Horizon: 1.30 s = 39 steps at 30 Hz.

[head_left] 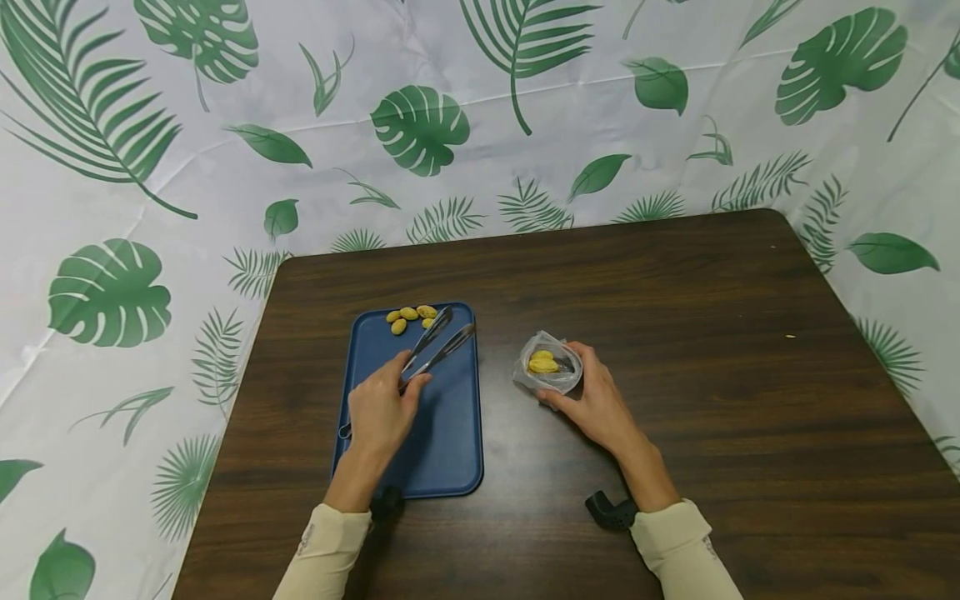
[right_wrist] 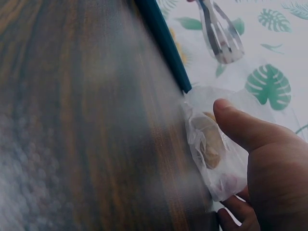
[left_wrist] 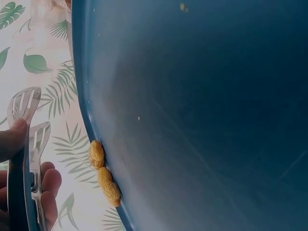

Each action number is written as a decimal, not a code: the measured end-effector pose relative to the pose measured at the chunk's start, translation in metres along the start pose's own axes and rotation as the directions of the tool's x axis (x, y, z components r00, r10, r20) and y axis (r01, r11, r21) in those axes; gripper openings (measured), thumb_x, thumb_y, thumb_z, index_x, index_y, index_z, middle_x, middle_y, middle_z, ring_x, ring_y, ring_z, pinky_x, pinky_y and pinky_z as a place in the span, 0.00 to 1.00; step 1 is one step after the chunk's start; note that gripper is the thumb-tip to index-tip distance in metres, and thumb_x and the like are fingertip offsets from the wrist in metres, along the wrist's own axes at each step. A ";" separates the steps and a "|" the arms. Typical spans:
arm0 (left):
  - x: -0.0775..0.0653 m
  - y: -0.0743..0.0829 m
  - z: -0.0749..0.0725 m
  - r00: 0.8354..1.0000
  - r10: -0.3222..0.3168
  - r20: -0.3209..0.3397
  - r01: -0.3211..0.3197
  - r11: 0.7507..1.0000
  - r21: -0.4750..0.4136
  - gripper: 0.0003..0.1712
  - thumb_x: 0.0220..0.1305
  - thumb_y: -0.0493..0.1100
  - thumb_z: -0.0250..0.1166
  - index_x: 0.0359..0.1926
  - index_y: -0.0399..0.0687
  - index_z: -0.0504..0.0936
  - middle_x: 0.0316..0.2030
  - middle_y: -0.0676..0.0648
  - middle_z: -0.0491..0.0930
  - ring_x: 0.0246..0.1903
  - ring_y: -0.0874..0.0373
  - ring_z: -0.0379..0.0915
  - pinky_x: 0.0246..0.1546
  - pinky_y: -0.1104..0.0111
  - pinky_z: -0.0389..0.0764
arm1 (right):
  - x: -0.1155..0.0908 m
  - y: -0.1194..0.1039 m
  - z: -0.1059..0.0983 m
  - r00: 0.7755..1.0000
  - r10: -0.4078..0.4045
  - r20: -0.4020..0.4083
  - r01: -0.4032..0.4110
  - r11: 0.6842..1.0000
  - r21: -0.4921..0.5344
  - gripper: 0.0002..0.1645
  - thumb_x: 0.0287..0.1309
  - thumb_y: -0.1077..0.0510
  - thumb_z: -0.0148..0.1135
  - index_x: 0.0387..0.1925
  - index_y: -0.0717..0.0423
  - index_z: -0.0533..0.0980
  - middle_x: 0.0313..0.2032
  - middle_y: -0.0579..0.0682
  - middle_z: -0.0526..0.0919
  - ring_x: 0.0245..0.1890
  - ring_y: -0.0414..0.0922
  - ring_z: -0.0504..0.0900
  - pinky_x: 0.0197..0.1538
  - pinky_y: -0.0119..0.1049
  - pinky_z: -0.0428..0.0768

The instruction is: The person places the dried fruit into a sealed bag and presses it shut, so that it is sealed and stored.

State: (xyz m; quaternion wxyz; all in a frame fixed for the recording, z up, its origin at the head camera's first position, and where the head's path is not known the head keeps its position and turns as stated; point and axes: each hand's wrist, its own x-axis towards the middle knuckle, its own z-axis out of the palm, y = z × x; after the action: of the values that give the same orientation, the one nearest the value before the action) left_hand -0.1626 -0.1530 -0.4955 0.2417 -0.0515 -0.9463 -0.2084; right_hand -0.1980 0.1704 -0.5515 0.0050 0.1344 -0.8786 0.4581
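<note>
My left hand point(head_left: 380, 410) grips metal tongs point(head_left: 455, 340) over the blue tray point(head_left: 442, 450). The tongs' slotted ends point(left_wrist: 23, 102) stand apart with nothing between them. Several small yellow, wrinkled oval fruits point(head_left: 408, 313) lie at the tray's far edge, close to the tong tips. To the right of the tray, my right hand point(head_left: 596, 408) holds a clear plastic bag point(head_left: 525, 367), thumb and fingers around its sides. The bag's mouth faces up, and yellow fruits point(head_left: 543, 362) show inside. In the right wrist view the thumb presses against the bag point(right_wrist: 231, 183).
A dark wooden table point(head_left: 712, 333) carries everything. Behind it hangs a white cloth with green leaves point(head_left: 420, 129). A tiny pale fragment point(head_left: 790, 337) lies toward the table's right edge. Small crumbs point(left_wrist: 183, 7) dot the tray.
</note>
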 end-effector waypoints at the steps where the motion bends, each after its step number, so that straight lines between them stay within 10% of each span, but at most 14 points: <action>1: 0.000 0.000 0.000 1.000 -0.004 0.002 0.004 1.000 0.001 0.27 0.58 0.48 0.78 0.53 0.36 0.86 0.29 0.39 0.88 0.22 0.49 0.81 0.23 0.52 0.80 | 0.000 0.000 0.000 1.000 0.002 0.001 -0.002 1.000 0.001 0.53 0.55 0.46 0.79 0.73 0.56 0.60 0.66 0.62 0.74 0.64 0.62 0.74 0.65 0.63 0.70; 39: 0.004 -0.010 -0.004 0.989 -0.137 0.054 0.133 0.989 0.066 0.25 0.59 0.49 0.77 0.52 0.39 0.86 0.37 0.36 0.89 0.27 0.38 0.85 0.27 0.43 0.80 | -0.001 0.000 0.001 1.000 -0.013 -0.001 0.013 1.000 -0.008 0.53 0.55 0.47 0.79 0.73 0.57 0.60 0.65 0.63 0.75 0.63 0.63 0.75 0.63 0.64 0.71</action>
State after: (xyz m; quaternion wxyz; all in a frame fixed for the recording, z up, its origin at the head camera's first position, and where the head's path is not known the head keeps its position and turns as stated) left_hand -0.1660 -0.1643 -0.4943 0.2009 0.0141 -0.9603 -0.1933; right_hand -0.1973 0.1700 -0.5518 0.0090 0.1396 -0.8796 0.4547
